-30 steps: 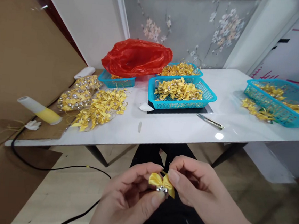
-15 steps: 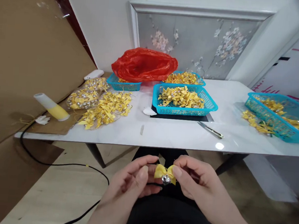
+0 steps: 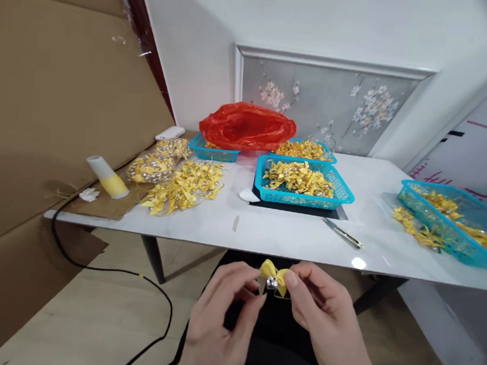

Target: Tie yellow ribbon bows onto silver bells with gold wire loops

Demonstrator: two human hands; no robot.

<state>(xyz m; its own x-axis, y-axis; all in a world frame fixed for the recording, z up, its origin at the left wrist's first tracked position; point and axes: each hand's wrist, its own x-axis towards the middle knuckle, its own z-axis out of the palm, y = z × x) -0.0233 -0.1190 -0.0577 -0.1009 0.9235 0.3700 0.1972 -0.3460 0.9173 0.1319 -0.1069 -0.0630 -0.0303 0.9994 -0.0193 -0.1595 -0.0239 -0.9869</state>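
My right hand (image 3: 324,309) pinches the right loop of a yellow ribbon bow (image 3: 269,269) between thumb and fingers, just in front of the table edge above my lap. A small silver bell (image 3: 273,283) hangs at the bow's middle, and a thin cord loop shows under it. To the left of the bow is my left hand (image 3: 226,311), its fingers bent and its thumb apart from them. Its fingertips are close to the bell; whether they touch the bow I cannot tell.
On the white table (image 3: 205,233) lie a heap of yellow bows (image 3: 187,186), bagged bows (image 3: 157,163), a craft knife (image 3: 343,234) and a yellow-white tube (image 3: 109,179). Blue baskets of bows stand at the middle (image 3: 301,200) and right (image 3: 468,247). Behind is a red plastic bag (image 3: 248,126).
My left hand has turned, its fingers now curled and its thumb nearer the bell. The bow is tilted and slightly higher. The camera view has shifted, so the table sits lower in the picture.
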